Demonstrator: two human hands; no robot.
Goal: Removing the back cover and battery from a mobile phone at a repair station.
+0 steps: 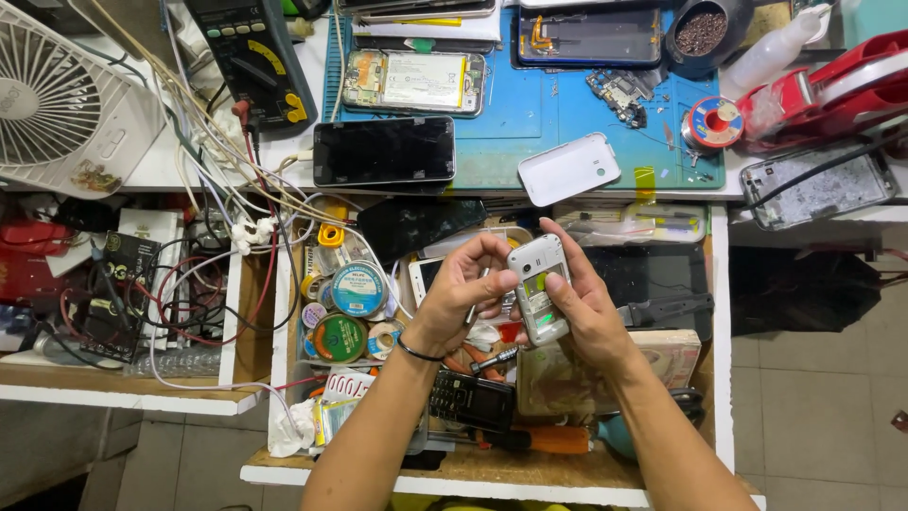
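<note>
Head view: we see both hands over open drawer (pixel 719 312) below worktop (pixel 530 185). Right hand (pixel 586 303) clamped around small silver phone (pixel 539 289), back cover off, held upright-ish. Left hand (pixel 463 289) pinches phone's top edge, also grips thin metal tool (pixel 471 308), tip hidden. Black wristband (pixel 416 350) on left wrist. In drawer beneath: tape rolls (pixel 345 312), black keypad phone (pixel 471 399), orange-handled screwdriver (pixel 544 439). On worktop: blue mat (pixel 549 114), white back cover (pixel 568 168), black smartphone (pixel 383 151), 1 fan (pixel 57 95) at left.
</note>
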